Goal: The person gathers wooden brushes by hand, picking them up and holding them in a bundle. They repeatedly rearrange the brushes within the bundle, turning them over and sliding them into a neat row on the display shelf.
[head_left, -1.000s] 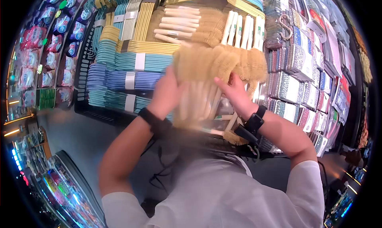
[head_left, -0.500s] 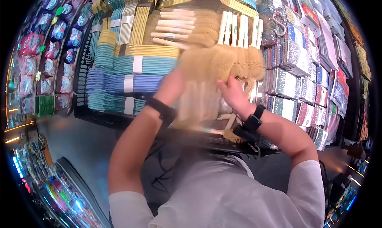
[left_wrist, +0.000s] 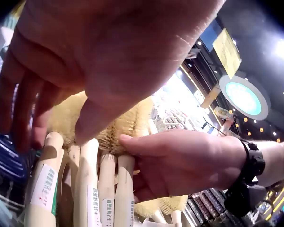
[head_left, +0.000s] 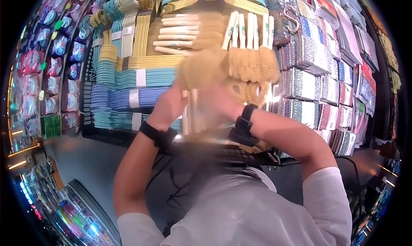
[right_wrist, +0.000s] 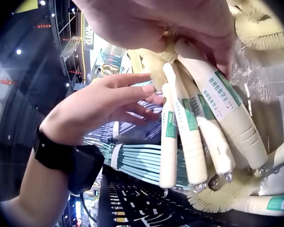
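Between my two hands is a bunch of pot brushes [head_left: 198, 72] with tan bristle heads up and pale wooden handles [right_wrist: 168, 146] pointing down; it is blurred in the head view. My right hand [head_left: 223, 104] pinches a brush at its neck, thumb on the near side and fingers behind. On the bunch's other side is my left hand [head_left: 167, 106]. Its fingers are extended and apart, close to the leftmost handle [left_wrist: 42, 194], and its thumb lies by the necks. White and green labels show on the handles.
Behind the bunch, more brushes [head_left: 253, 61] lie in rows. Teal, blue and yellow hangers [head_left: 116, 96] are stacked at left in a black basket [head_left: 105, 133]. Packaged cloths [head_left: 307, 83] fill the right side. Below the bunch lies another brush [right_wrist: 217, 196] near the basket edge.
My right hand has moved left from the bunch's right side to over its handles. More of the brushes behind it show now. My left hand stays at the bunch's left side.
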Demonstrator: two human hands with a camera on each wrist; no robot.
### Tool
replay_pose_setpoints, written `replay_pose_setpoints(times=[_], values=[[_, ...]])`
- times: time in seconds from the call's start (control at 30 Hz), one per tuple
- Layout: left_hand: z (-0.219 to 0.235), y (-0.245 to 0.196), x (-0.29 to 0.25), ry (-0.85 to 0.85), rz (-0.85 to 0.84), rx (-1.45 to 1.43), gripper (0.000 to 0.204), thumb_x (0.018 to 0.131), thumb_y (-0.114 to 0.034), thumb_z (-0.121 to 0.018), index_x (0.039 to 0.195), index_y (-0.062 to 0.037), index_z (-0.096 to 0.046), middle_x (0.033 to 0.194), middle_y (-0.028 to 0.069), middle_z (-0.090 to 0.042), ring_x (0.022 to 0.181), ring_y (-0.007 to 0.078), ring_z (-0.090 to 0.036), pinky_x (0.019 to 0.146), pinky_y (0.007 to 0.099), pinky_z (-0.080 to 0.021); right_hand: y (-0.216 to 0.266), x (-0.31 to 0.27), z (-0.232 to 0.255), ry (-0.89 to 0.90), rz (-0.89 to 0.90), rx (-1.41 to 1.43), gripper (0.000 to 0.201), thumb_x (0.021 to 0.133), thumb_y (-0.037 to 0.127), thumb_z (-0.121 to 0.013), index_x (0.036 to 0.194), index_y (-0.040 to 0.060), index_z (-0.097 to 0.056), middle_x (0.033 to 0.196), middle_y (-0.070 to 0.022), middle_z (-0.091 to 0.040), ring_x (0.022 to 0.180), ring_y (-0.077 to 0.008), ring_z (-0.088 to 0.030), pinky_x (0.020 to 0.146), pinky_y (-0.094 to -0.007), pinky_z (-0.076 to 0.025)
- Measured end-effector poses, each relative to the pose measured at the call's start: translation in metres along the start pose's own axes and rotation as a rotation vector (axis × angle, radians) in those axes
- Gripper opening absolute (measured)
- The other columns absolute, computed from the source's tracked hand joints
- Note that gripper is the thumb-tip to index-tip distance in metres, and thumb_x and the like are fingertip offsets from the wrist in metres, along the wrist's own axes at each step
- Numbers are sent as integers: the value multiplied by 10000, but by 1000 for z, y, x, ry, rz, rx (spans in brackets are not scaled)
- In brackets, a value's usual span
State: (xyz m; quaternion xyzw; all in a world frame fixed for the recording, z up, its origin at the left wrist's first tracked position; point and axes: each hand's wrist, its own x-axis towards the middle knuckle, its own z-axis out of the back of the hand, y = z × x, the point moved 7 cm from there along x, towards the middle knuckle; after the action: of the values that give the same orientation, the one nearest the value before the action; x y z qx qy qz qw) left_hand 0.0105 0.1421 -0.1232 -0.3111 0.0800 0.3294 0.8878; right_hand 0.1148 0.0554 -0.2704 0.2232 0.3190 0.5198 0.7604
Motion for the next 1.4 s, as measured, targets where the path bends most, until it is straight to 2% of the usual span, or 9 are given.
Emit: replay_pose_setpoints(times=[0.07, 0.17, 0.27, 0.47, 0.63, 0.83, 1.0, 1.2, 1.4], values=[[8, -7, -1, -116, 62, 180, 616, 833, -168, -633, 1353, 38, -375, 1145, 246, -588, 1024, 385, -581, 855, 425, -467, -3, 7, 0, -33, 55, 73, 450, 946, 322, -480, 1195, -52, -502, 1058, -241, -627, 1002, -351, -613, 859, -432, -470], [24, -66, 5, -363, -306, 254, 590, 815, -226, -655, 1325, -32, -429, 1299, 216, -486, 1186, 359, -479, 967, 433, -400, -14, 11, 3, -27, 116, 299, 455, 930, 312, -517, 1191, -60, -511, 1062, -214, -634, 1016, -317, -608, 861, -410, -467], [0, -101, 29, -278, -449, 377, 565, 797, -248, -664, 1305, -102, -463, 1340, 169, -453, 1264, 336, -405, 1032, 450, -336, 1, -2, 37, 71, 148, 567, 469, 897, 301, -571, 1187, -66, -528, 1069, -178, -639, 1038, -275, -595, 879, -387, -460], [-11, -114, 61, -100, -243, 331, 495, 784, -238, -661, 1250, -148, -520, 1292, 123, -503, 1253, 320, -428, 1015, 488, -341, -9, 3, 57, 238, 210, 765, 557, 823, 264, -661, 1264, -36, -500, 1160, -156, -599, 1098, -218, -554, 946, -341, -424], [-17, -117, 62, -240, -387, 470, 455, 744, -184, -662, 1185, -181, -549, 1193, 87, -531, 1179, 287, -476, 955, 490, -381, 39, -39, 128, 222, 133, 860, 705, 785, 241, -704, 1368, -9, -396, 1272, -177, -529, 1163, -227, -513, 990, -331, -390], [-37, -112, 68, -267, -381, 504, 409, 771, -158, -647, 1165, -177, -537, 1182, 76, -520, 1152, 278, -485, 928, 505, -396, 6, -30, 118, 202, 24, 916, 588, 782, 243, -688, 1274, 11, -468, 1186, -180, -570, 1085, -267, -559, 909, -360, -440], [-60, -105, 84, -251, -384, 606, 431, 799, -215, -658, 1202, -182, -508, 1256, 91, -493, 1231, 291, -437, 999, 555, -338, -39, -24, 90, 159, 16, 684, 493, 779, 245, -674, 1196, 27, -528, 1115, -183, -604, 1020, -300, -597, 842, -385, -482], [-44, -115, 68, -282, -436, 487, 587, 768, -295, -714, 1291, -204, -464, 1414, 129, -380, 1344, 363, -304, 1038, 605, -273, -38, -39, 70, -12, 394, -114, 238, 847, 267, -552, 926, 81, -677, 891, -124, -668, 880, -277, -643, 729, -389, -498], [-72, -84, 38, -209, -338, 632, 877, 743, -367, -746, 1471, -267, -268, 1548, 166, -140, 1406, 449, -123, 1014, 679, -263, -17, -57, 54, 144, 126, -440, 273, 856, 301, -544, 988, 101, -675, 949, -109, -671, 901, -272, -646, 746, -407, -506]])
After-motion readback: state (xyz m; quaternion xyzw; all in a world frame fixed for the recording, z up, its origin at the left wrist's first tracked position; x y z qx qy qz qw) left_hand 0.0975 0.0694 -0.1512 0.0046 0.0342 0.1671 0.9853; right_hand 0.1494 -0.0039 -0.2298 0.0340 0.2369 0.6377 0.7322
